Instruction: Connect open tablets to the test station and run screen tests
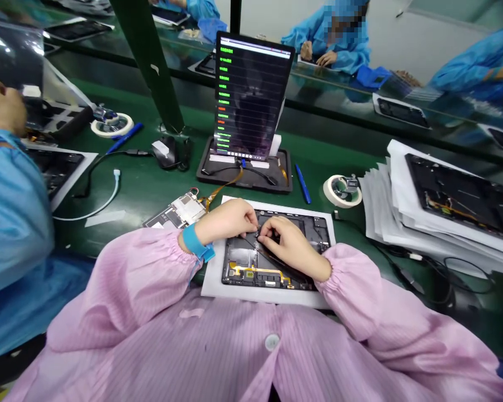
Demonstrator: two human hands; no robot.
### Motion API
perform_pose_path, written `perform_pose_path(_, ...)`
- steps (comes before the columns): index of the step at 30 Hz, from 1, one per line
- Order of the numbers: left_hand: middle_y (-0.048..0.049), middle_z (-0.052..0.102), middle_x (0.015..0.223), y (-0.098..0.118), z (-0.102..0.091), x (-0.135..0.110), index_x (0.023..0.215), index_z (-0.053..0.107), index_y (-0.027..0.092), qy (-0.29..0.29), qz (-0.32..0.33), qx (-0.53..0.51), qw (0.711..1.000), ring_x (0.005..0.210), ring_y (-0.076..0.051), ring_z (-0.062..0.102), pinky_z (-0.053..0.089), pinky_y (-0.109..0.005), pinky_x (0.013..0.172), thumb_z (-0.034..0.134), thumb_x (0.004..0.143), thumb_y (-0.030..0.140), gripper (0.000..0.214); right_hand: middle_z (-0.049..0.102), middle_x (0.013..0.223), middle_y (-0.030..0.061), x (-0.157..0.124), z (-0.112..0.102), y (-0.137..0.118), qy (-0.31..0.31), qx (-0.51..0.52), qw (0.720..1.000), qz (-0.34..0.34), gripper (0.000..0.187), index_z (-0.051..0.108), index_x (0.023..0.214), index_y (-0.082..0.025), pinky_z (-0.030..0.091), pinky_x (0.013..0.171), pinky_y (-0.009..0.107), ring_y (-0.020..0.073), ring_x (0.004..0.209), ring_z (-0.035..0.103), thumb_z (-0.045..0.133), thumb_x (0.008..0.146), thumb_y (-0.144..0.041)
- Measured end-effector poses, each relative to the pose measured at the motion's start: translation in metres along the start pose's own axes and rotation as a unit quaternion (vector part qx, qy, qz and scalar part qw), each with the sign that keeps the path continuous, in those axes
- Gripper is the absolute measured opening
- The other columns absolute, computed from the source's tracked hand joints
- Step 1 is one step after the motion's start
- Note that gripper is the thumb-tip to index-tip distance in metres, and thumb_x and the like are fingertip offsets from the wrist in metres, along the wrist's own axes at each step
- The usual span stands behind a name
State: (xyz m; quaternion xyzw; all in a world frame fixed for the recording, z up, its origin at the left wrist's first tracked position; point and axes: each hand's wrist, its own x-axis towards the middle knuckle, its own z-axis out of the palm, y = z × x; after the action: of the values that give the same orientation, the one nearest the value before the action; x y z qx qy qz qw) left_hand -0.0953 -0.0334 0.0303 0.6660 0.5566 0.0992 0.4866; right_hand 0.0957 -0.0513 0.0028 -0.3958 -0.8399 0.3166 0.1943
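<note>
An opened tablet housing (238,262) lies flat on a white sheet (213,279) before me, its inner parts and a yellow flat cable (251,269) showing. My left hand (231,216), with a blue band at the wrist, reaches over the housing's upper left part. Its thumb and index finger are pinched together. Close beside it, my right hand (288,245) is bent over the middle of the housing, fingers also closed in a pinch. Both sets of fingertips nearly meet at a small dark part that I cannot make out. Under my right hand the housing is partly hidden.
A lit tablet screen (251,100) stands in a black tray (243,181) behind the housing. A circuit board assembly (180,211) lies left. To the right are a blue pen (303,184), a tape roll (342,191) and stacked housings (461,195). A co-worker's blue sleeve (17,218) is at left.
</note>
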Motion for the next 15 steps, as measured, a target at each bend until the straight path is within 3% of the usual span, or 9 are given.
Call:
perform_pose_path(5,-0.0008,0.07,0.07,-0.0019,0.001,-0.001,0.074,0.072,0.017,0.002,0.044,0.081,0.996,0.063,-0.013,0.061,0.041,-0.02,0.054,0.057,0.066,0.017,0.018,0.056,0.077,-0.0002,-0.0006,-0.0004,-0.0004,0.004,-0.004,1.0,0.0,0.009,0.055,0.079,-0.019,0.038,0.073,0.03,0.0163,0.077,0.05,0.061,0.084,-0.015)
perform_pose_path(15,-0.0003,0.07,0.073,0.0017,0.0029,-0.0038,0.074,0.073,0.018,-0.01,0.063,0.112,0.992,0.065,-0.014,0.06,0.04,-0.022,0.058,0.056,0.067,0.016,0.018,0.056,0.076,0.0002,-0.0006,0.0007,0.001,0.007,-0.01,1.0,-0.011,0.009,0.053,0.078,-0.02,0.038,0.072,0.03,0.017,0.077,0.05,0.06,0.083,-0.016)
